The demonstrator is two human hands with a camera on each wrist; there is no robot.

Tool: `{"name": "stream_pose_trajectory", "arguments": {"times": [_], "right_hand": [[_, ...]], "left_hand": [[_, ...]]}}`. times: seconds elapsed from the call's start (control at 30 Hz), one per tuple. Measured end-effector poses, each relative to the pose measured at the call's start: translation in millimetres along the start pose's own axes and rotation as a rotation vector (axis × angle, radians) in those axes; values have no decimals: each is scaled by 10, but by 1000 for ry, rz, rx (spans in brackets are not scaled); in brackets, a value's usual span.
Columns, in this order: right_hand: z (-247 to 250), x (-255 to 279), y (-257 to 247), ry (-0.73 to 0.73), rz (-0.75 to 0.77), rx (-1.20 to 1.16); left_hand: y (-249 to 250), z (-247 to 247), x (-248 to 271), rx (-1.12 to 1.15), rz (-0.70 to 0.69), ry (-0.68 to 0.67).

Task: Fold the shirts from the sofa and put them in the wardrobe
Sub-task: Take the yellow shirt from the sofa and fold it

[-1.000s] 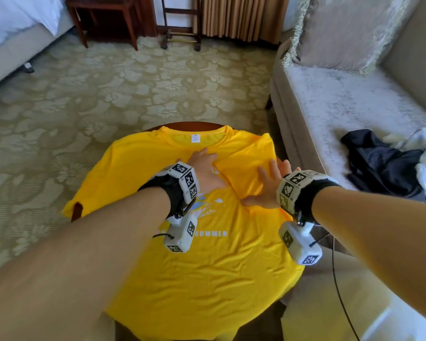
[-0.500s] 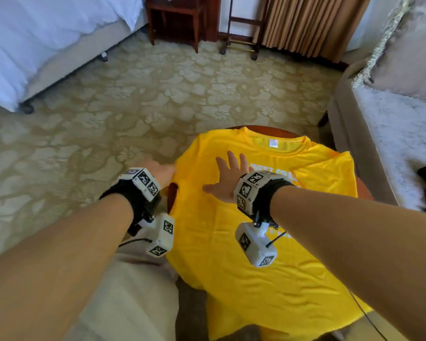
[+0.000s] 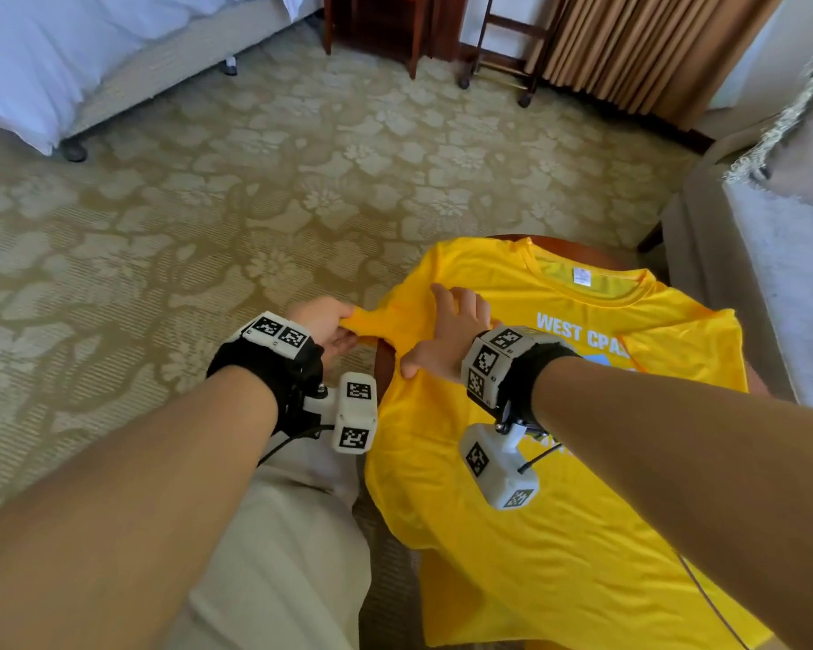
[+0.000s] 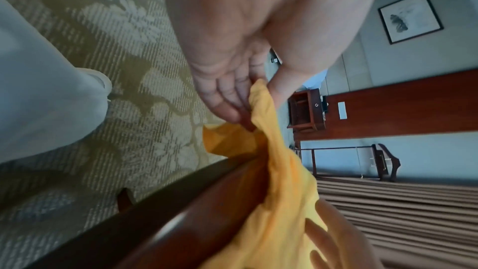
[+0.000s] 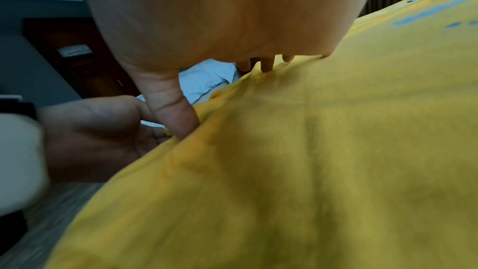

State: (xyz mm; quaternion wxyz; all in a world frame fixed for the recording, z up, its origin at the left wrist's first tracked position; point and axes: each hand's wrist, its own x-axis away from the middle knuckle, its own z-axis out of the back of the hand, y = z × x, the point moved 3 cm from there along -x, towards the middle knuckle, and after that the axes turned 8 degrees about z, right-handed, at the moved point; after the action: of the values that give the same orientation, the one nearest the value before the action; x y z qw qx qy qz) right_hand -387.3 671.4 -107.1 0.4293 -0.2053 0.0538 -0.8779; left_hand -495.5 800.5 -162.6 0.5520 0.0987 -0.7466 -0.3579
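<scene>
A yellow T-shirt (image 3: 559, 438) with white lettering lies face up, spread over a round wooden table (image 3: 578, 248). My left hand (image 3: 332, 323) pinches the end of the shirt's left sleeve (image 4: 261, 109) between thumb and fingers, off the table's left edge. My right hand (image 3: 447, 337) lies flat with straight spread fingers on the shirt's left shoulder (image 5: 284, 130), pressing the cloth down. The sleeve is drawn out sideways between the two hands.
A grey sofa (image 3: 780, 255) with a cushion stands to the right of the table. A bed (image 3: 66, 53) with white linen is at the far left. A dark wooden nightstand (image 3: 386, 21) and a luggage rack (image 3: 512, 44) stand by the curtains. Patterned carpet (image 3: 207, 190) surrounds the table.
Both hands have moved from the shirt's chest to its left side. My left hand has taken hold of the sleeve and pulled it outward; the view has swung left, away from the sofa.
</scene>
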Motion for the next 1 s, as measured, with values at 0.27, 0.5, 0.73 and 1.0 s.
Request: {"name": "stream_pose_trajectory", "arguments": {"times": [0.27, 0.5, 0.73, 1.0], "right_hand": [[-83, -67, 51, -124, -27, -19], [-59, -252, 94, -49, -24, -67], [-128, -308, 163, -127, 11, 27], [-101, -280, 166, -115, 9, 33]], "left_hand": [[-87, 204, -21, 187, 53, 47], [-278, -63, -19, -116, 194, -182], [-189, -222, -40, 85, 210, -332], [153, -150, 38, -7, 44, -334]]}}
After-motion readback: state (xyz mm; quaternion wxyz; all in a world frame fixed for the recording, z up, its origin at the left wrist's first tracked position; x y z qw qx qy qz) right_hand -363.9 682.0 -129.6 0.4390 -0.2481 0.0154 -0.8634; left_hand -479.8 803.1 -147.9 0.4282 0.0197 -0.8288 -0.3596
